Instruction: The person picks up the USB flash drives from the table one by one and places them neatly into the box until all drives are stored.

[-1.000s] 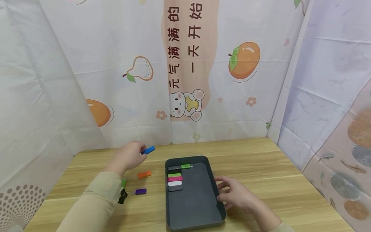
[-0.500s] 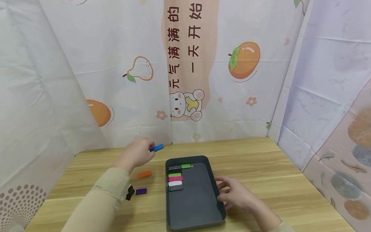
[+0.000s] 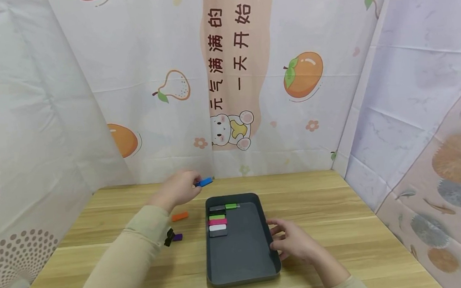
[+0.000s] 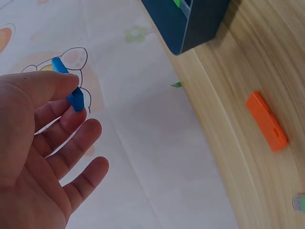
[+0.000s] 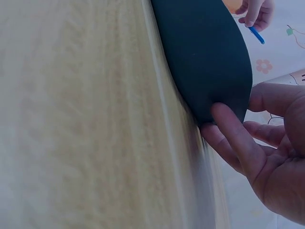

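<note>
My left hand [image 3: 181, 187] is raised over the back of the table, left of the tray, pinching a blue USB stick [image 3: 206, 182] between thumb and fingertips. In the left wrist view the blue stick [image 4: 76, 99] pokes out past the thumb, and the other fingers are spread loosely. A dark grey tray [image 3: 244, 257] lies on the table. Inside, along its left side, USB sticks in grey, black, green, pink [image 3: 217, 222] and white [image 3: 217, 228] form a column, with a green one [image 3: 231, 206] beside the top. My right hand [image 3: 292, 239] rests relaxed fingers against the tray's right wall.
On the wooden table [image 3: 326, 199], left of the tray, lie an orange USB stick [image 3: 180, 216] and a purple one [image 3: 178, 237], partly covered by a black object [image 3: 169, 237] at the left cuff. A printed curtain [image 3: 151, 132] hangs behind the table.
My left hand has moved right toward the tray, carrying the blue USB stick. A green stick on the table is now hidden behind the sleeve. The right hand and tray have stayed put.
</note>
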`<state>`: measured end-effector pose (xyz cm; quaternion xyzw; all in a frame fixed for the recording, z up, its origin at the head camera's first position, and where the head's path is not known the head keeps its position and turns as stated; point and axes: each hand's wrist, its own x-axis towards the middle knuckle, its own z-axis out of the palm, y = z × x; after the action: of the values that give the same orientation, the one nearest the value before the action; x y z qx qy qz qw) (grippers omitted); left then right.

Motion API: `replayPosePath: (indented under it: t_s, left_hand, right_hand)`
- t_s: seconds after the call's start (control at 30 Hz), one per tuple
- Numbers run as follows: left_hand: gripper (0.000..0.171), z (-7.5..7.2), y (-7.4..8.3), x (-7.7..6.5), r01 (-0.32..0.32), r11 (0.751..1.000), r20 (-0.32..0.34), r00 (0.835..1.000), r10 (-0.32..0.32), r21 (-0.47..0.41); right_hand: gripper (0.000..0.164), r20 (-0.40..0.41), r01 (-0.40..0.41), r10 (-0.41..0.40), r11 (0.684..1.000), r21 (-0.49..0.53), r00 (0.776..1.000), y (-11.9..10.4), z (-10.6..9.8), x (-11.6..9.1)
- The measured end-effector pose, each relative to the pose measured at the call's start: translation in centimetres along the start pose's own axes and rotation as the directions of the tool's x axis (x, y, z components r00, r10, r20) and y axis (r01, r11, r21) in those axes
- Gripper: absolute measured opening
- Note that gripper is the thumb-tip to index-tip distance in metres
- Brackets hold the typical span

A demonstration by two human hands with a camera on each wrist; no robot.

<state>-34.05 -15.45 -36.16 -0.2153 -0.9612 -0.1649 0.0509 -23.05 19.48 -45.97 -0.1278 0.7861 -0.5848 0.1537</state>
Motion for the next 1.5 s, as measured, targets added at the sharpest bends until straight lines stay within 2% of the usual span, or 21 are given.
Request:
replayPosePath:
  t_s: [0.23, 0.47, 0.9, 1.13, 1.5]
  left_hand:
    - [0.009, 0.5, 0.9, 0.5, -0.002, 0.999, -0.004, 1.000, 0.002, -0.053]
    - [0.009, 1.0, 2.0, 1.1, -0.007, 0.995, 0.021, 1.000, 0.009, -0.102]
    - [0.005, 2.1, 3.6, 2.3, -0.032, 0.992, 0.030, 0.999, 0.036, -0.121]
    - [0.007, 2.8, 4.3, 2.9, -0.028, 0.982, 0.020, 0.999, 0.033, -0.188]
    - [0.007, 5.1, 4.7, 3.4, -0.009, 0.983, 0.039, 0.999, 0.017, -0.182]
  right_hand:
    - [0.073, 0.001, -0.001, 0.001, 1.000, -0.004, 1.000, 0.1, 0.0, 0.0]
    - [0.073, 0.000, 0.001, -0.001, 1.000, -0.004, 1.000, 0.2, 0.0, 0.0]
    - [0.074, 0.012, -0.001, 0.001, 1.000, 0.006, 1.000, 0.6, -0.1, 0.2]
    - [0.075, 0.004, 0.002, -0.002, 1.000, -0.002, 1.000, 0.7, -0.2, 0.4]
    - [0.075, -0.009, -0.018, 0.018, 1.000, -0.003, 1.000, 0.5, -0.2, 0.4]
